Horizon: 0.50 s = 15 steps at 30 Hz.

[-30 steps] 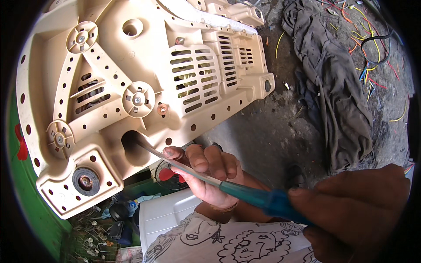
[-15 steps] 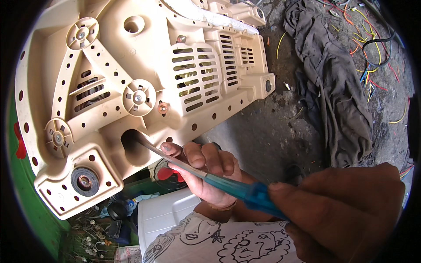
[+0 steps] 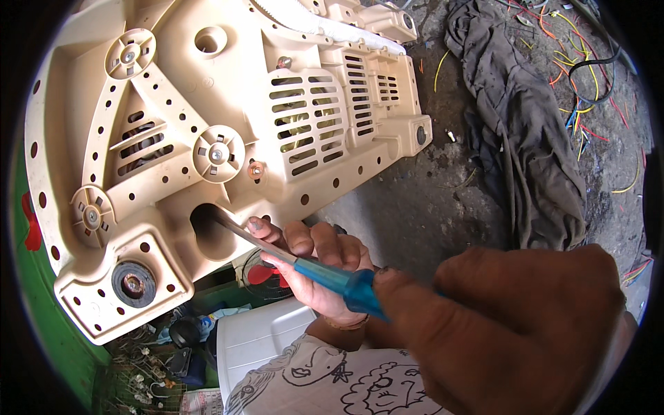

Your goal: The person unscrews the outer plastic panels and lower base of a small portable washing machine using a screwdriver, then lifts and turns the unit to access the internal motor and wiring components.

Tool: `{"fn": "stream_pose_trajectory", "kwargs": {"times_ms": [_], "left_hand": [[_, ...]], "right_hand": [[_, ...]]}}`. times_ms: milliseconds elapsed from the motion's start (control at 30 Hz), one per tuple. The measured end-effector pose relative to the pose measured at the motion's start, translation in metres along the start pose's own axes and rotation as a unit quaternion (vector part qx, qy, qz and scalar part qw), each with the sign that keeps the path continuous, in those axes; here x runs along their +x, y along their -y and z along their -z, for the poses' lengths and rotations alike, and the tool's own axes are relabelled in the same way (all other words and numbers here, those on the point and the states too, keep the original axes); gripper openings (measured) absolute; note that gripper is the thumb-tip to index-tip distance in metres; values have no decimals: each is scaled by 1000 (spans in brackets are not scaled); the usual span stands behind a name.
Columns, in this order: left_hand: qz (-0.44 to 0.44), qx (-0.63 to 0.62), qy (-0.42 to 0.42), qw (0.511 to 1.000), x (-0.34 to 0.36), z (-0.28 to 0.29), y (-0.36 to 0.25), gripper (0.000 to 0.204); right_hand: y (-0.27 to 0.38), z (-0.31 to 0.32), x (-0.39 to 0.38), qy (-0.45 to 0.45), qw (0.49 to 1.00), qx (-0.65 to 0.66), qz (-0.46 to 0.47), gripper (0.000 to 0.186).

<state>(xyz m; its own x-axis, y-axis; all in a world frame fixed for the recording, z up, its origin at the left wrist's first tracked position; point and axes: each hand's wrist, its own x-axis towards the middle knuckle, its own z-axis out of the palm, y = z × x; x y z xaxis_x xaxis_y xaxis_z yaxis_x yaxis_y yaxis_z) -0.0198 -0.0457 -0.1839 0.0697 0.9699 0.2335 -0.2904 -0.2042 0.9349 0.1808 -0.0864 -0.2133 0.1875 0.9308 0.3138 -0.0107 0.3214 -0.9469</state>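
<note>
A cream plastic appliance base (image 3: pixel 228 90) lies tilted before me, its ribbed and slotted underside up. A screwdriver (image 3: pixel 325 277) with a translucent blue handle runs into the deep round recess (image 3: pixel 214 238) at the base's near edge; its tip is hidden inside. My right hand (image 3: pixel 512 332), large and close at the lower right, is closed round the back end of the handle. My left hand (image 3: pixel 315 259) sits beside the recess, its thumb and curled fingers closed about the shaft and front of the handle. Left of the recess is a corner foot (image 3: pixel 135 283) with a dark rubber ring.
On the stained grey floor, a crumpled dark cloth (image 3: pixel 522 138) lies to the right, with loose coloured wires (image 3: pixel 581 69) beyond it. Below the base are a white plastic container (image 3: pixel 259 332) and small dark parts. A green surface (image 3: pixel 59 332) borders the left.
The screwdriver has slid farther into the recess. My right hand has moved left and slightly up with the handle, which now sits closer to my left hand. The base has barely shifted.
</note>
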Motion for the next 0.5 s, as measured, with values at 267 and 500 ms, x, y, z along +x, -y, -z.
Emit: {"fn": "stream_pose_trajectory", "kwargs": {"times_ms": [267, 500], "left_hand": [[11, 18, -4, 1000, 4, 3, -3, 38], [-13, 43, -28, 999, 2, 4, -8, 39]], "right_hand": [[-1, -2, 1, 3, 1000, 13, 7, 28], [0, -1, 4, 7, 999, 31, 23, 31]]}}
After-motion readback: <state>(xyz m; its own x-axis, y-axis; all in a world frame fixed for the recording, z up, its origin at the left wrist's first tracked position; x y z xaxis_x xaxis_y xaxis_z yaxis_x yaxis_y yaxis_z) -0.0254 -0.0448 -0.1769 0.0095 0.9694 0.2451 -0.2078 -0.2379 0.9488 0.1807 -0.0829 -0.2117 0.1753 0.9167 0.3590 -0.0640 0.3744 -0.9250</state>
